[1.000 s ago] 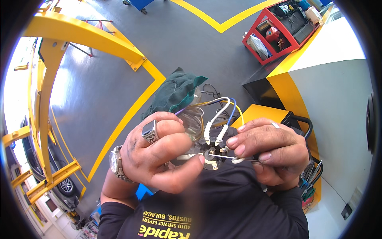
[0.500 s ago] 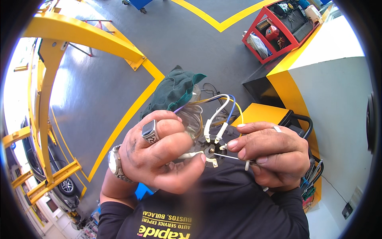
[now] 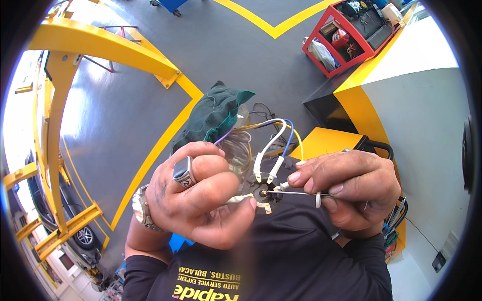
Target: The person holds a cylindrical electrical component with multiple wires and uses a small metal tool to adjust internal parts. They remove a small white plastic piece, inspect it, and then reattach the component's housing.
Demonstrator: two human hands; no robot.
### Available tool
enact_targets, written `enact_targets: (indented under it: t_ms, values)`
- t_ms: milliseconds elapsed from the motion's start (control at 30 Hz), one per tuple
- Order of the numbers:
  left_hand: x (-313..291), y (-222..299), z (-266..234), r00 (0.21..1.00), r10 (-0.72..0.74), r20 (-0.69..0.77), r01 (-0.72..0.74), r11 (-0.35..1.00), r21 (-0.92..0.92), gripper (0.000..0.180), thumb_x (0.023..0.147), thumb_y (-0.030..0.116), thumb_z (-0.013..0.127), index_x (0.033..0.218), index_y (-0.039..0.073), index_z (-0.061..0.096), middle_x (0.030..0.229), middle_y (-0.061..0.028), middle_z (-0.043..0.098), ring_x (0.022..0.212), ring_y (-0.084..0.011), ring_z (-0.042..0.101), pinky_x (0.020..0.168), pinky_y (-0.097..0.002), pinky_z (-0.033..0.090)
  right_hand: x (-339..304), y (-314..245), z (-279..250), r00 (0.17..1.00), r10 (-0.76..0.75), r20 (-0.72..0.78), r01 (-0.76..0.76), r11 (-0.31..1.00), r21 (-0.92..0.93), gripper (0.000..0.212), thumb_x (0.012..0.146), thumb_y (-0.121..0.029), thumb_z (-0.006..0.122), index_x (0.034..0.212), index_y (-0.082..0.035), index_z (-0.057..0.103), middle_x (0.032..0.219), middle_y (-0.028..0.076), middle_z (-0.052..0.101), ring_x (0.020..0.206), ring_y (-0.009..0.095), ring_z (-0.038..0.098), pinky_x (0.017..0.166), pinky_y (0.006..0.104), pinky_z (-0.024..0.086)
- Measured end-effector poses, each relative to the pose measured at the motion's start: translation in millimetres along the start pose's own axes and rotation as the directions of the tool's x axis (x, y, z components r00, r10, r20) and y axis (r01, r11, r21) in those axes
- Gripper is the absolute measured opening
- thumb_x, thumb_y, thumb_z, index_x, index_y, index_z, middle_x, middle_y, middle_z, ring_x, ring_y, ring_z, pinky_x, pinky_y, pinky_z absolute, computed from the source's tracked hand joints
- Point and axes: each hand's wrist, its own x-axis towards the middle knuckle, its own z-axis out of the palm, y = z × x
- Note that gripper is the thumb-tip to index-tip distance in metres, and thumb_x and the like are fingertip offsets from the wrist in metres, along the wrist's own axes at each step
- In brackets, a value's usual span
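In front of my chest is a round dark part (image 3: 257, 189) with a brass centre and pale metal terminals around its rim. White-sleeved connectors (image 3: 275, 169) sit on its far side, joined to white, blue and yellow wires (image 3: 288, 138). My left hand (image 3: 198, 193) is closed at its left edge, thumb and fingers pinching a white-sleeved wire terminal (image 3: 240, 198). My right hand (image 3: 354, 188) pinches a thin metal rod (image 3: 296, 192), which reaches left to the brass centre. A small white piece (image 3: 318, 200) stands by the rod at the right fingertips. My right fingers hide part of the yellow wire.
A dark green cloth bundle (image 3: 213, 113) and a clear bag of wires (image 3: 235, 148) lie beyond my hands. A yellow cabinet (image 3: 329, 143) stands right, a red tool cart (image 3: 346, 37) far right. A yellow lift frame (image 3: 105, 42) rises at left.
My right hand has shifted slightly right, and more of the thin rod shows between its fingers and the brass centre. My left hand keeps its pinch.
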Motion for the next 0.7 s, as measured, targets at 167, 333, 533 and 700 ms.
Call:
enact_targets:
  t_ms: [167, 333, 533, 700]
  values:
    - [1, -1, -2, 0.999, 0.031, 0.025, -0.032, 0.999, 0.005, 0.042, 0.062, 0.004, 0.078, 0.095, 0.026, 0.062, 0.093, -0.0015, 0.049, 0.076, -0.019, 0.058, 0.07, -0.0388, 0.057, 9, -5, -5, 0.996, -0.004, 0.084, 0.01, 0.998, -0.063, 0.015, 0.08, 0.003, 0.074, 0.088, 0.0, 0.062, 0.091, 0.018, 0.072, 0.084, 0.031, 0.075, 0.08, 0.0402, 0.062]
    - [2, -2, -2, 0.998, 0.064, 0.026, -0.064, 0.998, 0.008, 0.039, 0.065, 0.007, 0.076, 0.097, 0.023, 0.061, 0.094, -0.0031, 0.048, 0.076, -0.0193, 0.057, 0.069, -0.0389, 0.057, 12, -1, -5, 0.995, -0.03, 0.092, 0.034, 0.999, -0.04, 0.016, 0.076, 0.006, 0.074, 0.086, 0.001, 0.063, 0.089, 0.019, 0.072, 0.081, 0.031, 0.075, 0.072, 0.0382, 0.062]
    - [3, -4, -3, 0.995, 0.091, 0.05, -0.09, 0.996, -0.003, 0.036, 0.067, 0.009, 0.073, 0.098, 0.021, 0.06, 0.094, -0.0037, 0.048, 0.074, -0.0193, 0.056, 0.069, -0.0384, 0.057, 18, 2, -7, 0.991, -0.061, 0.122, 0.059, 0.998, 0.022, 0.016, 0.071, 0.007, 0.075, 0.081, 0.003, 0.063, 0.087, 0.022, 0.07, 0.076, 0.03, 0.074, 0.067, 0.0367, 0.062]
    - [5, -5, -5, 0.993, 0.097, 0.061, -0.096, 0.995, -0.01, 0.037, 0.066, 0.009, 0.072, 0.098, 0.02, 0.059, 0.094, -0.0038, 0.048, 0.075, -0.0187, 0.055, 0.07, -0.0366, 0.056, 21, 5, -6, 0.97, -0.163, 0.178, 0.172, 0.984, -0.04, 0.012, 0.073, 0.005, 0.073, 0.08, 0.007, 0.063, 0.085, 0.023, 0.068, 0.072, 0.029, 0.072, 0.066, 0.0356, 0.061]
